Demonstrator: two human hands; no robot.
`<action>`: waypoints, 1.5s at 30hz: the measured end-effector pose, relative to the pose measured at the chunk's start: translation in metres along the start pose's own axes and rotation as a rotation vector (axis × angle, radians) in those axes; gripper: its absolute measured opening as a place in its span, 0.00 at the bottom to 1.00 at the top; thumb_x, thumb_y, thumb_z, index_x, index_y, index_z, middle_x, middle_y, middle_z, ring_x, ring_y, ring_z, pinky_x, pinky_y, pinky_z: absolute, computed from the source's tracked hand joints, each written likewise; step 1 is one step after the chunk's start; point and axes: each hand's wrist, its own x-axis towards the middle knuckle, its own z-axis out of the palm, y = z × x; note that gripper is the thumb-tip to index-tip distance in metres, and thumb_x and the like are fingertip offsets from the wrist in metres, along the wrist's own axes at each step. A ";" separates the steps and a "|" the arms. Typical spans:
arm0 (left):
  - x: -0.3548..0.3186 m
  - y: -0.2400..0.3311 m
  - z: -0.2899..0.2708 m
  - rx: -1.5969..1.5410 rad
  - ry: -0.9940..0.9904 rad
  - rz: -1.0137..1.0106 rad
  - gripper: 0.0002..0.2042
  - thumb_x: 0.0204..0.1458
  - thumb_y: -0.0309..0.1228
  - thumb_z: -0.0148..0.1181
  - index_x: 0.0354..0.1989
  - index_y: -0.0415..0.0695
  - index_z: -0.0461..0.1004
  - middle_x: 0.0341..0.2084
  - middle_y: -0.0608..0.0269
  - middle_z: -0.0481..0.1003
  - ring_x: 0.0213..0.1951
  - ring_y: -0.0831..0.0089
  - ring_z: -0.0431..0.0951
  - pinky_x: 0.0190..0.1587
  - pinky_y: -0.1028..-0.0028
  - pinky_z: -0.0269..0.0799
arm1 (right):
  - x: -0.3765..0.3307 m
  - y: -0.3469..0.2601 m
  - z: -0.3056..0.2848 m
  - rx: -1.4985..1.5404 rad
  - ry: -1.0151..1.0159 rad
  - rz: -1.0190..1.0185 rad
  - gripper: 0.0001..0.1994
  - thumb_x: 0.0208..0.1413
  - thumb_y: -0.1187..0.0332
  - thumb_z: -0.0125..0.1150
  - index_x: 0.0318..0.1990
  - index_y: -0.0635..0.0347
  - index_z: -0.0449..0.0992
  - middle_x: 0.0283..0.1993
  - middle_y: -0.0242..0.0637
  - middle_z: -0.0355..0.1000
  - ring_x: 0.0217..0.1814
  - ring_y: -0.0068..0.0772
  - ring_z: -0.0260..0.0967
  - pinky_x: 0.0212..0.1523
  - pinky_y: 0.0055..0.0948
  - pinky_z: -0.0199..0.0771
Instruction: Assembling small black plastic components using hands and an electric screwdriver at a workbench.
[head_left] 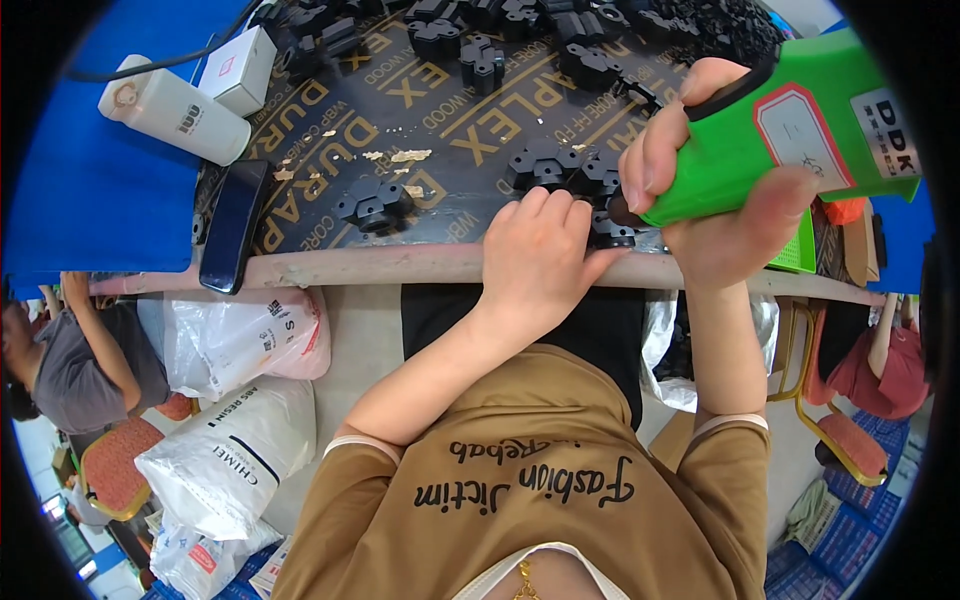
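Observation:
My right hand (725,240) is wrapped round a green electric screwdriver (720,165), whose dark nose points down and left at a black plastic part (610,232) near the table's front edge. Beside it, my left hand (540,250) has its fingers together and curled over the black parts, the thumb reaching toward the tool's nose. The fingers hide much of what they grip. More black moulded parts (540,165) lie just beyond those fingers. A separate black part (375,205) rests to the left on the dark printed board (450,140).
Many black parts (480,60) are heaped at the back. On the left are a phone (235,225), a white bottle (180,110) and a white box (238,72). A green basket (798,245) stands at right. White sacks (230,450) sit below left; other people are at both sides.

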 end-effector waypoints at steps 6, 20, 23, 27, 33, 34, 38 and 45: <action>0.000 0.000 0.000 -0.003 0.024 0.023 0.17 0.36 0.42 0.68 0.24 0.43 0.69 0.24 0.64 0.67 0.33 0.66 0.68 0.34 0.69 0.63 | 0.006 0.002 0.000 0.054 -0.039 0.011 0.40 0.47 0.29 0.48 0.44 0.63 0.60 0.20 0.36 0.63 0.16 0.27 0.60 0.20 0.26 0.63; 0.001 -0.001 -0.001 0.028 0.008 0.036 0.18 0.36 0.43 0.69 0.28 0.42 0.72 0.25 0.64 0.69 0.33 0.65 0.69 0.34 0.69 0.64 | -0.005 -0.016 0.006 0.062 0.141 -0.091 0.53 0.38 0.21 0.43 0.57 0.63 0.56 0.23 0.32 0.61 0.20 0.25 0.59 0.23 0.26 0.59; 0.001 -0.003 -0.002 0.033 0.019 0.042 0.20 0.35 0.42 0.70 0.32 0.42 0.73 0.25 0.64 0.70 0.33 0.64 0.71 0.33 0.68 0.66 | -0.005 -0.035 -0.007 0.267 0.078 -0.169 0.52 0.40 0.21 0.44 0.58 0.62 0.57 0.24 0.32 0.62 0.22 0.25 0.59 0.25 0.25 0.58; 0.001 -0.003 0.001 0.017 0.033 0.041 0.21 0.34 0.42 0.71 0.32 0.41 0.74 0.25 0.64 0.69 0.32 0.64 0.70 0.33 0.68 0.65 | -0.010 -0.028 -0.022 0.186 0.062 -0.186 0.49 0.43 0.24 0.44 0.57 0.63 0.58 0.24 0.33 0.63 0.22 0.25 0.59 0.26 0.25 0.59; 0.002 -0.003 0.000 0.013 0.041 0.044 0.21 0.34 0.42 0.71 0.31 0.41 0.74 0.25 0.64 0.70 0.32 0.64 0.70 0.33 0.68 0.66 | -0.016 -0.018 -0.037 -0.020 0.044 -0.248 0.47 0.46 0.25 0.42 0.56 0.64 0.59 0.24 0.35 0.63 0.20 0.26 0.59 0.24 0.25 0.59; 0.002 -0.003 0.000 0.012 0.039 0.045 0.21 0.34 0.42 0.71 0.31 0.41 0.74 0.25 0.64 0.70 0.32 0.64 0.70 0.33 0.68 0.66 | -0.016 -0.017 -0.037 -0.036 0.058 -0.236 0.46 0.47 0.26 0.42 0.55 0.64 0.59 0.24 0.35 0.63 0.20 0.26 0.59 0.24 0.25 0.60; 0.002 -0.003 0.001 0.026 0.048 0.050 0.21 0.33 0.42 0.71 0.32 0.41 0.74 0.24 0.64 0.70 0.31 0.64 0.70 0.32 0.68 0.66 | -0.016 -0.011 -0.038 -0.050 0.082 -0.170 0.44 0.48 0.26 0.42 0.53 0.63 0.60 0.23 0.35 0.63 0.20 0.26 0.59 0.24 0.25 0.60; 0.001 -0.003 0.001 0.028 0.050 0.049 0.21 0.33 0.42 0.71 0.32 0.41 0.74 0.24 0.64 0.69 0.31 0.64 0.70 0.32 0.68 0.66 | -0.014 -0.013 -0.031 -0.103 0.134 -0.136 0.43 0.48 0.26 0.42 0.51 0.61 0.61 0.22 0.33 0.62 0.19 0.25 0.58 0.22 0.24 0.60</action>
